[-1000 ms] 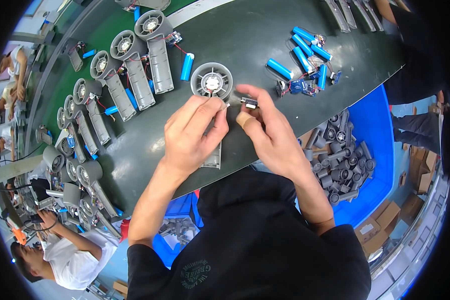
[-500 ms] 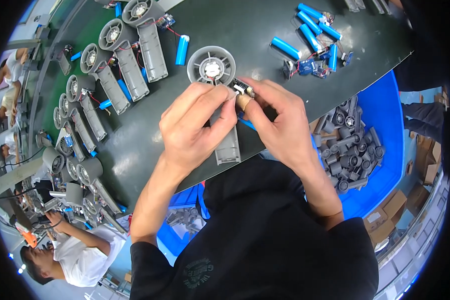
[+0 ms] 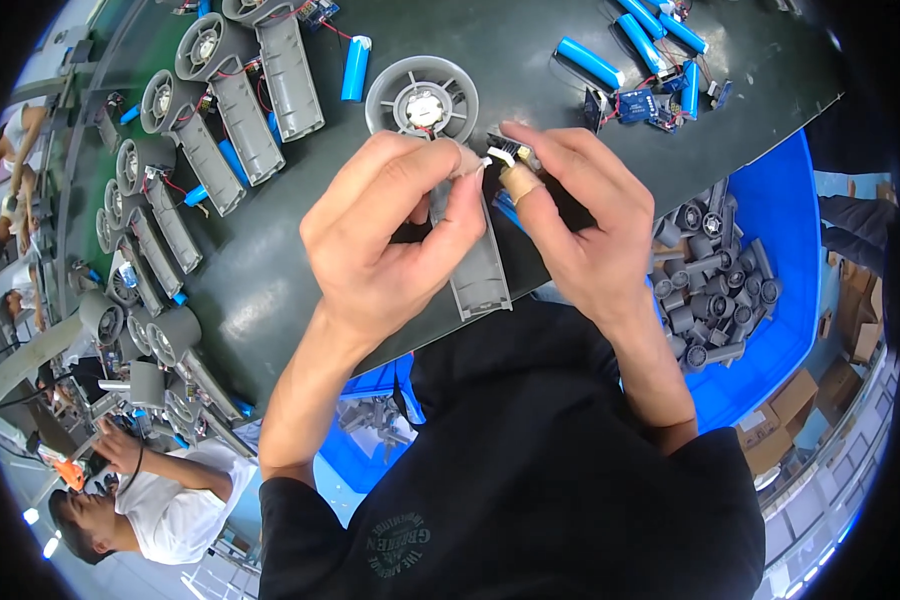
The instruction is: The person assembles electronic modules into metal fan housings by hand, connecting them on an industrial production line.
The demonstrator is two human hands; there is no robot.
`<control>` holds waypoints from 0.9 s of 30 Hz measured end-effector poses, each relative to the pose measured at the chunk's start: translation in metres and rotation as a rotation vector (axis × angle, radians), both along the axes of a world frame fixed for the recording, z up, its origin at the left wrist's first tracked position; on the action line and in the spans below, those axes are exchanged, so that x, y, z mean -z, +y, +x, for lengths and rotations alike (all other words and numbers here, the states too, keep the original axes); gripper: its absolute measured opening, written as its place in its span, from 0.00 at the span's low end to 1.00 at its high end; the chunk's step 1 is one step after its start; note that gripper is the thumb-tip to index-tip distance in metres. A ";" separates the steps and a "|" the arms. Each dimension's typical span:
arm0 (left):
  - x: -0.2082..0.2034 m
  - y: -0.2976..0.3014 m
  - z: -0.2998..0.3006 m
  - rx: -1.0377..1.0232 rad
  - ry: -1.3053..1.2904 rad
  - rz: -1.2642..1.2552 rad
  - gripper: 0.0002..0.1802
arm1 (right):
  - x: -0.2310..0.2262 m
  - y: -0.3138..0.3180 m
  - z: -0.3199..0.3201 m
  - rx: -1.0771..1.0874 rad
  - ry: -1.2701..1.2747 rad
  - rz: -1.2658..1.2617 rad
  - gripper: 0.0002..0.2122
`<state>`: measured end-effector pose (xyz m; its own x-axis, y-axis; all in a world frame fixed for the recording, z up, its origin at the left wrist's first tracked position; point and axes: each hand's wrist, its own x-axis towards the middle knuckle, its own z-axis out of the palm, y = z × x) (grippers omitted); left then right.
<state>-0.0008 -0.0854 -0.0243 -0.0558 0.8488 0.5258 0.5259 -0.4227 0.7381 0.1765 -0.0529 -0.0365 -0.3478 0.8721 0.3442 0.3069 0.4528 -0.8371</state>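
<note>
- While the left hand pinched what looked like a small white plug at its two o'clock, the right hand held a small circuit board at its own ten o'clock.
- The left fingers were closed tip to tip on the plug; the right fingers stood slightly parted, with the board between them.
- Plug and board were just beside each other; whether they touched could not be told.
- The step in hand looked like lining up the plug with the pale connector on the board.
- The next move seemed to call for a straight, gentle push, with the board braced against it.
- A grey fan housing rested on the surface at eleven o'clock from the plug, its open handle shell reaching toward five o'clock, partly hidden by the left hand.
- Blue cells lay clustered at one o'clock from the right hand.
</note>
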 end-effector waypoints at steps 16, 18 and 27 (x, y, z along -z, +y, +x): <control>-0.003 -0.005 0.014 -0.095 0.020 -0.007 0.11 | 0.005 -0.006 -0.012 0.070 -0.033 0.177 0.17; -0.001 -0.006 0.016 -0.120 -0.029 -0.015 0.11 | 0.006 -0.007 -0.012 0.071 -0.030 0.174 0.17; -0.001 -0.006 0.018 -0.149 0.026 0.002 0.10 | 0.008 -0.003 -0.012 0.045 -0.024 0.245 0.16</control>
